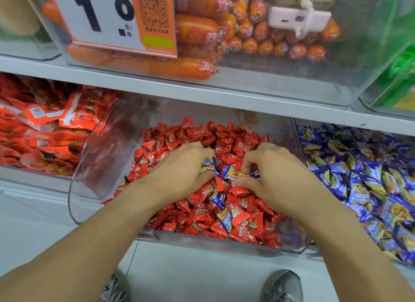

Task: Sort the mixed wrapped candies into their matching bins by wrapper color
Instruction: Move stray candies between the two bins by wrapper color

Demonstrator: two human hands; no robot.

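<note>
here, clear bin [224, 242] of red candies [235, 144], stray blue candies [232, 172] in both hands

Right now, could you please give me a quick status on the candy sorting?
Left hand and right hand both pinching blue candies in the red bin. More blue strays among the red. Blue bin right alongside, nothing blocking.

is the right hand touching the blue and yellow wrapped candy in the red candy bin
Touching. The head view shows the right hand pinching the blue and yellow wrapped candy with thumb and curled fingers, above the red candies.
</note>
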